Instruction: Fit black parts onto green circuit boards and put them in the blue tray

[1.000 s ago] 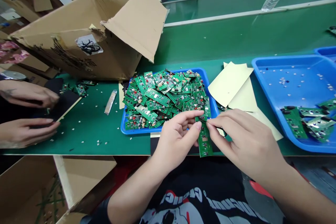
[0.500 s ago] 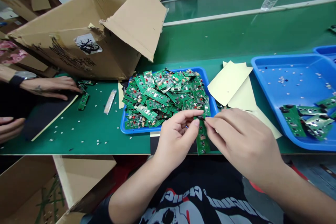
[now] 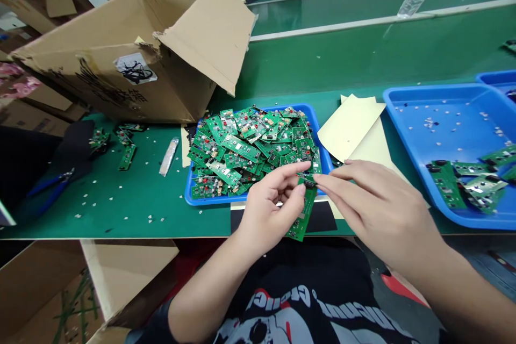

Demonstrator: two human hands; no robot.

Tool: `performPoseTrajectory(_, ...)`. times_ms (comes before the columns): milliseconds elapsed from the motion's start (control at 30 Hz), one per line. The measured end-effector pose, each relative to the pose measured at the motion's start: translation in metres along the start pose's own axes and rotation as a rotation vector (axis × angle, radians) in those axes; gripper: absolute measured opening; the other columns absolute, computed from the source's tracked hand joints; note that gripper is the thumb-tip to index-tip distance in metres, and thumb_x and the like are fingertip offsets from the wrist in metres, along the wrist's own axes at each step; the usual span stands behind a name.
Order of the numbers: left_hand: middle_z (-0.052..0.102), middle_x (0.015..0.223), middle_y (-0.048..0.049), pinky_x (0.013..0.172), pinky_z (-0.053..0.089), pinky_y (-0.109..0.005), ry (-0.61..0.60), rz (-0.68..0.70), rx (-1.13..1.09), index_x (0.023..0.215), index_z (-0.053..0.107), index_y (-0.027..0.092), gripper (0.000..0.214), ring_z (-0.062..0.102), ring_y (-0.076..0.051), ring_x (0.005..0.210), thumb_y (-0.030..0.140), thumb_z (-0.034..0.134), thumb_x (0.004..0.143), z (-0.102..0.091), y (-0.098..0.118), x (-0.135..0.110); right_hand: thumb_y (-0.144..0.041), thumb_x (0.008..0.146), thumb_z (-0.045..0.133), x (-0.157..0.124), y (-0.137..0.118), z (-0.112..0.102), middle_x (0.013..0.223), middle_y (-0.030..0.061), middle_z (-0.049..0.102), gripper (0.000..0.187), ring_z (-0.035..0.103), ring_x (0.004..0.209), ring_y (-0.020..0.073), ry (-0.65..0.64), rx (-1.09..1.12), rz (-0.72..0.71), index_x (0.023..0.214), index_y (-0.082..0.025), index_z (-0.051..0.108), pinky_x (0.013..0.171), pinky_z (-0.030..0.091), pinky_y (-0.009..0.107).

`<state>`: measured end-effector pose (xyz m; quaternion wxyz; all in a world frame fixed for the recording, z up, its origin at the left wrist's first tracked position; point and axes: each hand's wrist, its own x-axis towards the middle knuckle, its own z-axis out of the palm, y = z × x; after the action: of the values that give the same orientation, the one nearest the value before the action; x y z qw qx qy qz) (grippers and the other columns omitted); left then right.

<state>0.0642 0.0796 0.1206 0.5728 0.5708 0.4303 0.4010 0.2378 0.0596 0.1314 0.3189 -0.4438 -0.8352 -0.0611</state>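
Nearest the body, the left hand (image 3: 268, 209) has thumb and forefinger closed on the upper end of a green circuit board (image 3: 303, 215). The board hangs free over the bench edge, its lower end slanting toward 7 o'clock. At 3 o'clock of it, the right hand (image 3: 374, 209) reaches in with fingers stretched nearly straight, their tips at the same upper end. The thumb is hidden, so whether this hand pinches the board or only touches it I cannot tell.

A one-end hold likely lets the board swing. It would sit steadier gripped by its bare edges, with the loose end braced on the black mat (image 3: 322, 220) beneath.

At 12 o'clock, just beyond the fingertips, a blue tray (image 3: 193, 196) is heaped with more boards (image 3: 242, 148). At 1 o'clock lie yellow sheets (image 3: 355, 123). At 2 o'clock a second blue tray (image 3: 443, 113) holds a few boards on its near side. Well off at 9 o'clock, blue-handled pliers (image 3: 48, 185) lie on the green bench (image 3: 141, 199). At 11 o'clock, farthest back, a torn cardboard box (image 3: 133, 59) lies tipped on its side.
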Motion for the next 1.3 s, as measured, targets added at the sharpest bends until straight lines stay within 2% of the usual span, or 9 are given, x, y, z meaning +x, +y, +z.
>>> performPoseTrajectory(167,0.057,0.069,0.0018,0.046,0.036,-0.015,-0.155,0.013,0.052,0.125,0.059,0.019,0.04,0.04,-0.005,0.05,0.02,0.055,0.085,-0.008,0.005,0.0,-0.005,0.093,0.046,0.002,0.012,-0.006,0.089,0.006,0.065,0.023,0.061,0.085,0.0185,-0.051,0.096,-0.108,0.099,-0.019,0.064,0.096,0.049,0.048)
performPoseTrajectory(333,0.054,0.067,0.0027,0.049,0.035,-0.017,-0.231,0.036,0.09,0.131,0.055,0.019,0.045,0.038,-0.006,0.051,0.018,0.052,0.086,-0.011,0.005,0.0,-0.005,0.094,0.044,0.002,0.014,-0.002,0.094,0.0055,0.066,0.032,0.062,0.089,0.0174,-0.074,0.139,-0.162,0.116,-0.021,0.059,0.103,0.044,0.053)
performPoseTrajectory(433,0.056,0.07,0.0018,0.049,0.037,-0.018,-0.267,0.049,0.105,0.136,0.049,0.02,0.05,0.041,-0.006,0.052,0.019,0.053,0.086,-0.009,0.001,0.0,-0.006,0.093,0.047,0.0,0.014,0.003,0.106,0.0068,0.063,0.067,0.061,0.101,0.0197,-0.07,0.219,-0.167,0.151,-0.028,0.021,0.107,0.038,0.057)
performPoseTrajectory(533,0.062,0.072,0.0013,0.047,0.038,-0.018,-0.225,0.138,0.164,0.143,0.039,0.022,0.059,0.045,-0.007,0.051,0.018,0.055,0.086,-0.006,-0.005,0.0,-0.017,0.091,0.057,-0.002,0.016,0.002,0.139,0.0087,0.046,0.088,0.052,0.123,0.028,0.001,0.339,-0.042,0.152,-0.039,-0.001,0.109,0.036,0.059)
performPoseTrajectory(600,0.065,0.072,0.0018,0.046,0.039,-0.018,-0.15,0.257,0.265,0.143,0.037,0.021,0.06,0.047,-0.007,0.05,0.016,0.055,0.086,-0.005,-0.008,-0.001,-0.028,0.089,0.062,-0.004,0.018,0.001,0.153,0.0047,0.03,0.082,0.047,0.128,0.0329,0.107,0.468,0.121,0.151,-0.044,0.011,0.109,0.036,0.058)
performPoseTrajectory(700,0.071,0.079,-0.0006,0.05,0.044,-0.019,0.004,0.501,0.488,0.125,0.053,0.019,0.039,0.056,-0.008,0.055,0.013,0.056,0.087,-0.003,-0.01,0.0,-0.038,0.087,0.065,-0.01,0.017,0.003,0.144,0.0082,0.043,0.069,0.061,0.111,0.0288,0.194,0.745,0.416,0.147,-0.039,0.031,0.097,0.051,0.049)
performPoseTrajectory(867,0.074,0.085,-0.0025,0.061,0.053,-0.021,0.19,0.756,0.641,0.097,0.061,0.017,0.013,0.065,-0.01,0.066,0.011,0.06,0.086,0.0,-0.014,0.004,-0.031,0.082,0.072,-0.017,0.002,0.025,0.105,0.0078,0.069,0.041,0.07,0.082,0.0187,-0.069,1.139,0.706,0.121,-0.024,0.059,0.071,0.062,0.029)
performPoseTrajectory(1167,0.069,0.086,-0.0047,0.062,0.053,-0.019,0.159,0.646,0.337,0.093,0.065,0.016,0.008,0.065,-0.012,0.08,0.013,0.064,0.086,-0.002,-0.022,0.005,-0.02,0.081,0.073,-0.017,-0.003,0.038,0.1,0.0032,0.073,0.03,0.07,0.089,0.0147,-0.051,1.435,0.78,0.11,-0.026,0.07,0.081,0.059,0.024)
performPoseTrajectory(1300,0.067,0.096,-0.006,0.062,0.055,-0.02,0.064,0.498,0.228,0.11,0.066,0.02,0.025,0.063,-0.011,0.073,0.022,0.066,0.086,-0.005,-0.021,0.004,-0.024,0.084,0.071,-0.019,0.002,0.039,0.1,0.0032,0.07,0.033,0.067,0.09,0.0156,-0.07,1.479,0.693,0.116,-0.031,0.068,0.083,0.057,0.028)
